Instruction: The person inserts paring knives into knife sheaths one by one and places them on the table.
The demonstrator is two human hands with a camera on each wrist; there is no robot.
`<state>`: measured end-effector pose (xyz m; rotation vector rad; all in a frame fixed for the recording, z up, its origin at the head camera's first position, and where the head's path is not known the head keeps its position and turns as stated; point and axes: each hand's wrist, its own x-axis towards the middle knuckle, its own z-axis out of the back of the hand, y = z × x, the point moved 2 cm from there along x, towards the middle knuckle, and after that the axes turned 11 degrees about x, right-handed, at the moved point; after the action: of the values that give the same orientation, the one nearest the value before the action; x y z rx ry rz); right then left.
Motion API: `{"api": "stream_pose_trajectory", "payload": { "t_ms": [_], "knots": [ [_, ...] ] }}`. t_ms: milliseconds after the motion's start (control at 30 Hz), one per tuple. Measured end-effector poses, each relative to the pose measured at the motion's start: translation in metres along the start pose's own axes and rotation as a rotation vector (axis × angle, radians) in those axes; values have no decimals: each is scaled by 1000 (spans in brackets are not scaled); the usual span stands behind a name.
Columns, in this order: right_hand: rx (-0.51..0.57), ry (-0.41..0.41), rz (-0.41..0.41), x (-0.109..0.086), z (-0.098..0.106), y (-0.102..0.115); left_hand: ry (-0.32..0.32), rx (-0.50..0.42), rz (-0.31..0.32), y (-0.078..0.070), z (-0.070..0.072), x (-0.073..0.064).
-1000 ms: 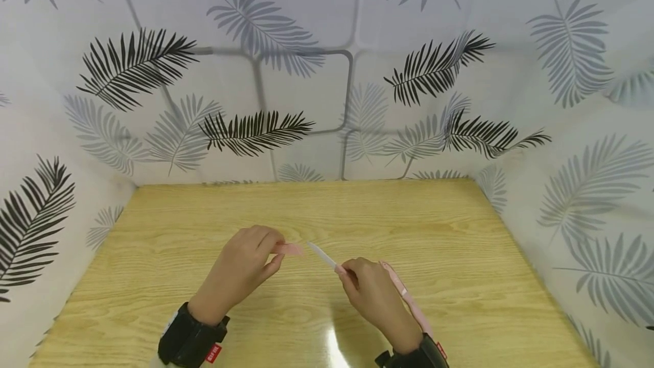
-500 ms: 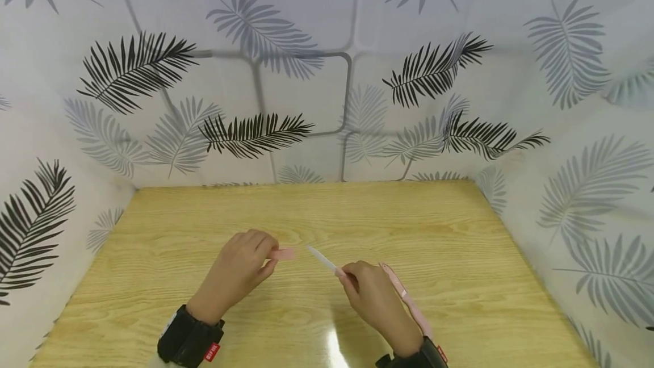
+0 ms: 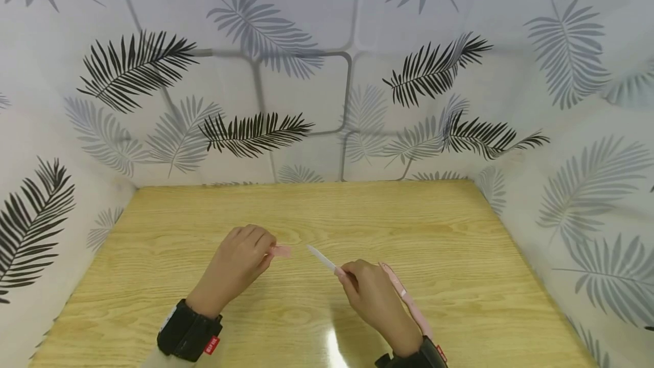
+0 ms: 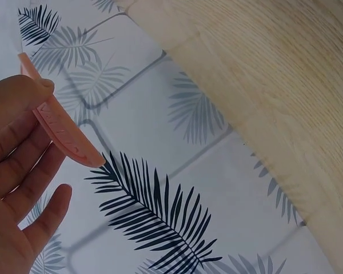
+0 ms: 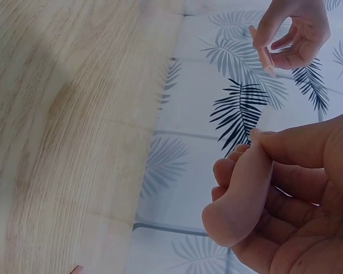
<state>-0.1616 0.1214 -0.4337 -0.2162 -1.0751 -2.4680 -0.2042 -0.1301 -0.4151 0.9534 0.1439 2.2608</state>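
My left hand (image 3: 242, 263) pinches a pink blade cover (image 3: 282, 251) between thumb and fingers; in the left wrist view this cover (image 4: 74, 128) is narrow, with a slanted end and raised marks on its side. My right hand (image 3: 375, 293) grips a small knife (image 3: 322, 259) by its curved pink handle (image 5: 243, 197), fingers wrapped beneath and thumb on top. Its pale blade points up and left toward the cover, with a small gap between them. Both things are held above the table, and the blade is hardly visible in the right wrist view.
A long, slim pink thing (image 3: 409, 298) with a white band lies on the wood-grain table (image 3: 306, 209), just right of my right hand and partly hidden by the wrist. Leaf-patterned cloth (image 3: 317, 90) hangs behind the table and along both sides.
My left hand has drawn slightly left with the cover, widening the gap to the blade tip, and the cover has turned a little. The right hand and knife stay almost still.
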Motion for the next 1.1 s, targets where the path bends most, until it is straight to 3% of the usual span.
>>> {"api": "stream_pose_trajectory", "payload": {
  "t_ms": [367, 667, 1100],
  "knots": [
    [10, 18, 22, 2, -3, 3, 46, -6, -7, -3, -2, 4],
    [42, 32, 46, 3, -5, 8, 30, 5, -28, -4, -1, 4],
    [90, 76, -5, 4, -11, 9, 13, 18, -37, -4, -2, 3]
  ]
}}
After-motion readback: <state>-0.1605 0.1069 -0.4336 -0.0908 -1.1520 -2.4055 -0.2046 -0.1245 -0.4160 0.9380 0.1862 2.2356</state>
